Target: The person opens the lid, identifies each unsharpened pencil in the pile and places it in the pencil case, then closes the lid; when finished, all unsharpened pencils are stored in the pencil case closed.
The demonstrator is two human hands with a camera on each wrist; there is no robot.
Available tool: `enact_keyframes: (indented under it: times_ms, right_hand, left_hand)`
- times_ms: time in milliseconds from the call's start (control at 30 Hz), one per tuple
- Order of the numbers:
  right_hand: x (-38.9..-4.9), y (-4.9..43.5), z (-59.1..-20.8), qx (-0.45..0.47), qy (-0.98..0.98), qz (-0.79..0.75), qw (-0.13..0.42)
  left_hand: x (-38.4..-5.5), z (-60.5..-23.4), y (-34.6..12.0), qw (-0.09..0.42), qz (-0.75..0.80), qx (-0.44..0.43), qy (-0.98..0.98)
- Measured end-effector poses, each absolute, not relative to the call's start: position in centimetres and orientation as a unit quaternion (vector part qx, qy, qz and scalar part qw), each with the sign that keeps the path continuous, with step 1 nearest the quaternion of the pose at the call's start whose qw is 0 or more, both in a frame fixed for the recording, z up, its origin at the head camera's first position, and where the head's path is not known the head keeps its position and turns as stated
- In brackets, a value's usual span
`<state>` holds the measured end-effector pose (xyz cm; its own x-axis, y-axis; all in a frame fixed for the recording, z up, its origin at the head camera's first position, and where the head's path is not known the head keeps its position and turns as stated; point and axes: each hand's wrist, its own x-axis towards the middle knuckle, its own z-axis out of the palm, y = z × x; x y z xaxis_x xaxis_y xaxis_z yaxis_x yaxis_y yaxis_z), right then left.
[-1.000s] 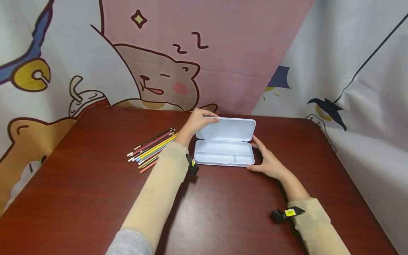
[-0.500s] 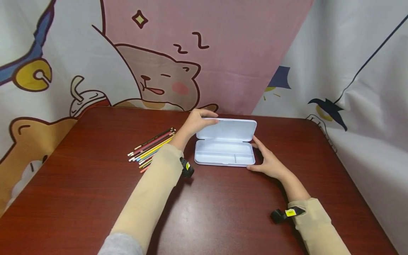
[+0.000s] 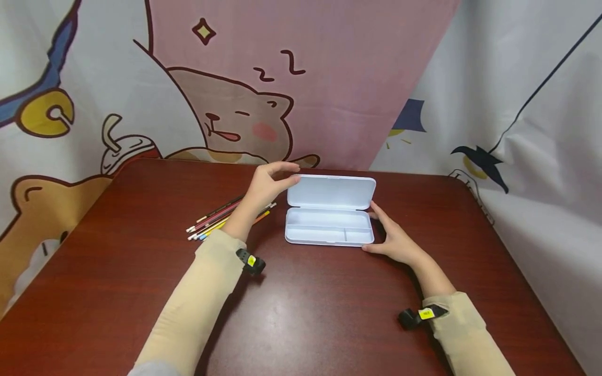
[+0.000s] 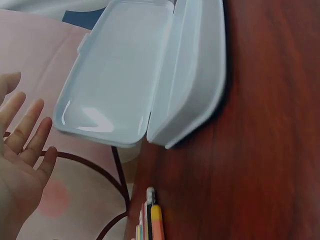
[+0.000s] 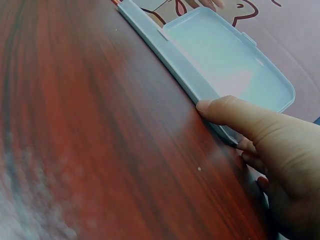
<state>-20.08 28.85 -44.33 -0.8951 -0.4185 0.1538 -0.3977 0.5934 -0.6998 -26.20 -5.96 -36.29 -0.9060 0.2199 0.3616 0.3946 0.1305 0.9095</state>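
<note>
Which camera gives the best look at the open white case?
The head view: it shows nearly the whole white case, raised lid and divided base included. The left wrist view gets close but cuts it off at the top edge. The right wrist view shows it slantwise, the right hand covering part.

My head camera looks forward and down over the reddish-brown wood-grain counter (image 3: 301, 308), farthest back, with the open white plastic box (image 3: 329, 216) right of centre. My left wrist camera faces the box closely, tipped sideways, my left grip (image 4: 22, 167) at the left edge. My right wrist camera looks low across the counter, my right grip (image 5: 280, 150) lower right. All three share the box.
</note>
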Motion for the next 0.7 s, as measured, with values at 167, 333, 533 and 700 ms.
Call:
enact_keyframes:
  times_ms: [167,333,533,700]
  right_hand:
    - [-20.0,28.8,-44.1,-0.224,0.899,-0.376,0.017]
    - [-19.8,28.9,-44.1,-0.229,0.896,-0.381,0.015]
    - [-19.8,28.9,-44.1,-0.228,0.894,-0.385,0.019]
    - [-19.8,28.9,-44.0,-0.225,0.896,-0.382,0.022]
  left_hand:
    - [-25.0,-36.5,-7.7,0.088,-0.629,-0.22,-0.741]
    - [-22.5,-35.3,-9.1,0.112,-0.609,-0.228,-0.751]
    - [-19.8,-34.1,-10.6,0.118,-0.602,-0.219,-0.759]
    - [-18.8,-34.2,-12.2,0.129,-0.597,-0.219,-0.761]
